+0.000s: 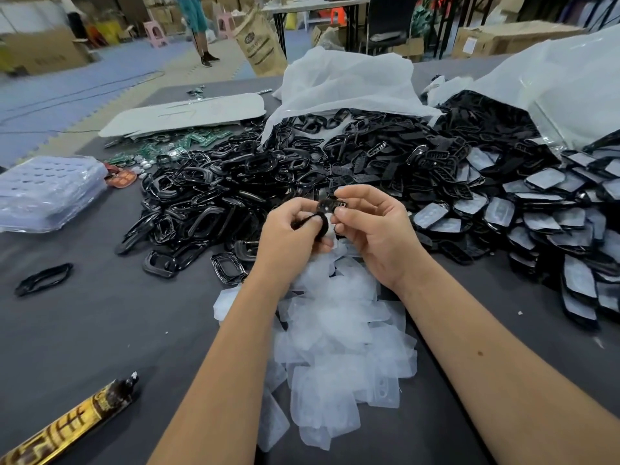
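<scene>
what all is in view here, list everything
black part: one, black, between both hands
frames: many, black, heap at left
covers: many, black with film, heap at right
film pieces: many, clear, under the forearms
bags: two, white, at back
circuit boards: several, green, back left
trays: stack, clear, far left
tube: one, brown-gold, near left
table: one, grey, underneath
left hand: one, pinches the part
right hand: one, pinches the part
</scene>
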`<action>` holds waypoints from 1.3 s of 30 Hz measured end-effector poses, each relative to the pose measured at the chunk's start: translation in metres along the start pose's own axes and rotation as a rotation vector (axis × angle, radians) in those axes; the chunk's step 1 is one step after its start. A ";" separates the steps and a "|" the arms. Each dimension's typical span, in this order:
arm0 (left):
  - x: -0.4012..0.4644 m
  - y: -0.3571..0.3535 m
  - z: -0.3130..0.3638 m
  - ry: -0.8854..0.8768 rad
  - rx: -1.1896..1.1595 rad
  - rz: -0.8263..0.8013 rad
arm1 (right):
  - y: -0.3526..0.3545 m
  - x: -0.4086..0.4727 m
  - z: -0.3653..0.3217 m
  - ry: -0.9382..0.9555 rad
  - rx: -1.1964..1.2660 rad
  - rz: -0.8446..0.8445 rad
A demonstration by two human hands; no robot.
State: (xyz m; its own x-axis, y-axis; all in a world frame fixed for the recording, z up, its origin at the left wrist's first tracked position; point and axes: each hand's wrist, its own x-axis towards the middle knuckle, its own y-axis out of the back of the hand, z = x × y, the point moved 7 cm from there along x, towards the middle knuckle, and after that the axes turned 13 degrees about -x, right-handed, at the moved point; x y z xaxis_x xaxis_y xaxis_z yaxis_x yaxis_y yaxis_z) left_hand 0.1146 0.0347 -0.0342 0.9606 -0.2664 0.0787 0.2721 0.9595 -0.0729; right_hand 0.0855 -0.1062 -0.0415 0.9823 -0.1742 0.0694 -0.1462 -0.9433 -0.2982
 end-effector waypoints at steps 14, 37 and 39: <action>0.004 0.030 0.001 -0.120 -0.055 0.317 | 0.008 -0.003 -0.003 0.038 -0.011 0.156; 0.011 0.025 -0.010 -0.036 -0.182 0.236 | 0.014 0.001 0.003 0.029 0.076 0.237; 0.011 0.024 -0.010 -0.028 -0.184 0.239 | 0.016 0.002 0.004 0.044 0.047 0.247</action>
State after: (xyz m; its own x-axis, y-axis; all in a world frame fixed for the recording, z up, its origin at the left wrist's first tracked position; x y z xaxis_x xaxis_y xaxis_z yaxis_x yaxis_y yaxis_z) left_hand 0.1321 0.0544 -0.0450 0.9974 -0.0303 0.0650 0.0468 0.9614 -0.2711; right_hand 0.0859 -0.1203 -0.0501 0.9111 -0.4110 0.0304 -0.3745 -0.8566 -0.3549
